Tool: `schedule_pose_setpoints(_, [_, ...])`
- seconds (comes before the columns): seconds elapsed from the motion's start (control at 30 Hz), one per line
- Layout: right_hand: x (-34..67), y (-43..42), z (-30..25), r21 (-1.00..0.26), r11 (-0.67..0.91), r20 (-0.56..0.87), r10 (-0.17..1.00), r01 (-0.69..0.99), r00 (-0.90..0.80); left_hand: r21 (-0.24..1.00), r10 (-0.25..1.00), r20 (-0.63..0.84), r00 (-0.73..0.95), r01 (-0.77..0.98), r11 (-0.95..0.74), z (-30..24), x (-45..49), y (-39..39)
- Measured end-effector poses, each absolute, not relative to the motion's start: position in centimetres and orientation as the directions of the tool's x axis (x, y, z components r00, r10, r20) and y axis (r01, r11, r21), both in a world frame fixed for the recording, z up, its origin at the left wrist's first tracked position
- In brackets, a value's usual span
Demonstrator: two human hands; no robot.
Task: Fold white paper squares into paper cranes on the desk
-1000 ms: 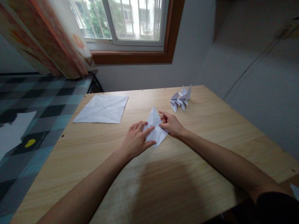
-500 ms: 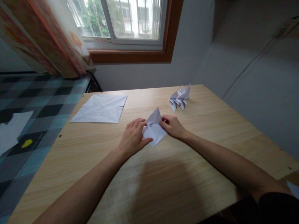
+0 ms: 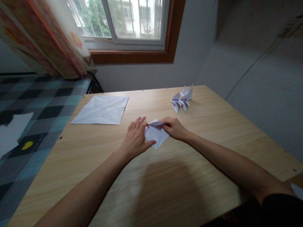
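Observation:
A small folded sheet of white paper (image 3: 156, 136) lies on the wooden table between my two hands, one corner toward me. My left hand (image 3: 136, 137) rests along its left side, fingers spread and thumb lying near the lower corner. My right hand (image 3: 174, 127) pinches the paper's upper right part, where a flap is folded down and seen almost edge-on. The tips of the right fingers are partly hidden behind the paper.
A larger creased white sheet (image 3: 101, 110) lies at the table's back left. Several folded paper pieces (image 3: 181, 99) stand at the back right. A checked cloth surface (image 3: 54, 112) with white paper (image 3: 14, 130) adjoins the table (image 3: 113, 201) on the left.
The paper's raised peak has come down toward me and now looks nearly flat. My right hand moved slightly with it; my left hand stayed almost in place.

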State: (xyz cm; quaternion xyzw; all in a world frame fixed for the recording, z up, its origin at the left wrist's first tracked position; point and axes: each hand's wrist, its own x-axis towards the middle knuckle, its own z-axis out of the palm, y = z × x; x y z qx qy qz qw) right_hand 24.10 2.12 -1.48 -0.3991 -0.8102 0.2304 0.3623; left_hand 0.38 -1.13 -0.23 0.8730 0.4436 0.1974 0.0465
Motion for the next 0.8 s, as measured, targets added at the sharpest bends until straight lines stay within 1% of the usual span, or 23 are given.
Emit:
schedule_pose_setpoints(0.07, [24.6,1.7,-1.6,-0.57,0.688,0.436,0.716,0.448,-0.545,0.295,0.778,0.353,0.519,0.728,-0.619,-0.1,0.2,-1.2])
schedule_pose_setpoints(0.1, [24.9,1.4,-1.6,-0.511,0.737,0.431,0.665,0.442,-0.61,0.294,0.761,0.348,0.548,0.707,-0.643,0.0,0.2,-1.2])
schedule_pose_setpoints(0.17, [25.5,0.6,-1.5,-0.401,0.796,0.378,0.594,0.453,-0.71,0.266,0.707,0.288,0.646,0.655,-0.707,0.4,0.1,-1.3])
schedule_pose_setpoints(0.23, [25.8,-0.3,-1.2,-0.331,0.809,0.318,0.581,0.486,-0.749,0.237,0.659,0.223,0.718,0.616,-0.751,0.8,0.1,-1.5])
schedule_pose_setpoints(0.33, [25.9,-1.5,-1.0,-0.285,0.786,0.255,0.614,0.549,-0.747,0.216,0.663,0.195,0.723,0.628,-0.748,1.1,0.3,-1.7])
schedule_pose_setpoints(0.5, [26.0,-3.1,-0.8,-0.258,0.762,0.184,0.642,0.594,-0.744,0.203,0.688,0.163,0.707,0.658,-0.725,1.1,0.3,-1.8])
schedule_pose_setpoints(0.6, [26.5,-4.1,-0.5,-0.264,0.772,0.197,0.631,0.579,-0.751,0.176,0.693,0.14,0.707,0.671,-0.721,1.1,0.1,-1.8])
schedule_pose_setpoints(0.7, [27.2,-4.8,0.2,-0.327,0.783,0.268,0.613,0.529,-0.743,0.135,0.676,0.161,0.719,0.663,-0.737,1.0,-0.1,-1.7])
schedule_pose_setpoints(0.77, [27.4,-4.7,0.5,-0.412,0.777,0.305,0.61,0.476,-0.731,0.113,0.648,0.194,0.737,0.639,-0.761,0.9,-0.2,-1.6])
schedule_pose_setpoints(0.8, [27.4,-4.5,0.6,-0.464,0.756,0.32,0.629,0.461,-0.709,0.109,0.627,0.207,0.751,0.62,-0.777,0.9,-0.2,-1.5])
